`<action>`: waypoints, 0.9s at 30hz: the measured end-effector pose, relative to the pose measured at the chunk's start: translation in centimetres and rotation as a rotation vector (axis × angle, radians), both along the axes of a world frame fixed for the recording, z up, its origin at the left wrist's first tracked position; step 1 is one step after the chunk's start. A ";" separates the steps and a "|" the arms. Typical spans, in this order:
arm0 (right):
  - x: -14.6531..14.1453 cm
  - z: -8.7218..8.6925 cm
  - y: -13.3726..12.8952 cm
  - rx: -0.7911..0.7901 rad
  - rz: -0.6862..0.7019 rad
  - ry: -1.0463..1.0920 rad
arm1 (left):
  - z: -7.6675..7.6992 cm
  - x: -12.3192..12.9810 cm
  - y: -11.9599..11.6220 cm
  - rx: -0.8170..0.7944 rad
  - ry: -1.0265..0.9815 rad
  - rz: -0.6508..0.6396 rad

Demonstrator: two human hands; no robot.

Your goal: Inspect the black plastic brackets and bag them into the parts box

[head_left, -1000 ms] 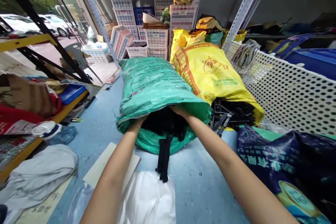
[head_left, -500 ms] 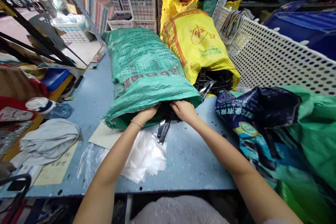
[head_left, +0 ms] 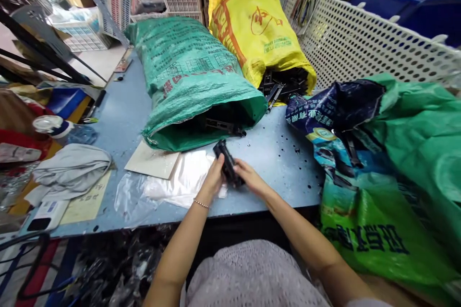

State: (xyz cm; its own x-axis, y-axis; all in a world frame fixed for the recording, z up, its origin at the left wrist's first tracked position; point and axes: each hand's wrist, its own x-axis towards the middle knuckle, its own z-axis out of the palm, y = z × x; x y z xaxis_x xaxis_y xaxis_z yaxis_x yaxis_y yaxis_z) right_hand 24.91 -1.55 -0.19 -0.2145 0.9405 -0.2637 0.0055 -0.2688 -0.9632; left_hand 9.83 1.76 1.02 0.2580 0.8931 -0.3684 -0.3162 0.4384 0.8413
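Between my two hands, low over the front of the table, are long black plastic parts [head_left: 228, 167], apparently several lying side by side; motion blur hides their detail. My left hand [head_left: 215, 176], with a beaded bracelet at the wrist, is closed around their left side. From the right, my right hand [head_left: 249, 178] grips the same parts with bent fingers. Just beyond them a green woven sack [head_left: 194, 64] lies with its mouth gaping toward me. Another black part [head_left: 219, 125] pokes out of that mouth. Clear plastic bags [head_left: 180, 183] lie under and left of my left hand.
A yellow sack [head_left: 259, 24] spilling black parts lies behind on the blue table [head_left: 120, 105]. To the right are a dark blue and green sack [head_left: 360, 220] and a white perforated basket [head_left: 360, 33]. A grey cloth [head_left: 70, 168] and a bottle [head_left: 82, 134] sit left.
Both hands have come out of the green sack's mouth and back toward me, now holding black plastic parts. The black part that lay at the sack's lip is no longer there.
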 end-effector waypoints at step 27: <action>2.0 3.8 -5.0 0.598 0.328 -0.476 | 5.2 0.5 -4.4 0.357 0.179 -0.067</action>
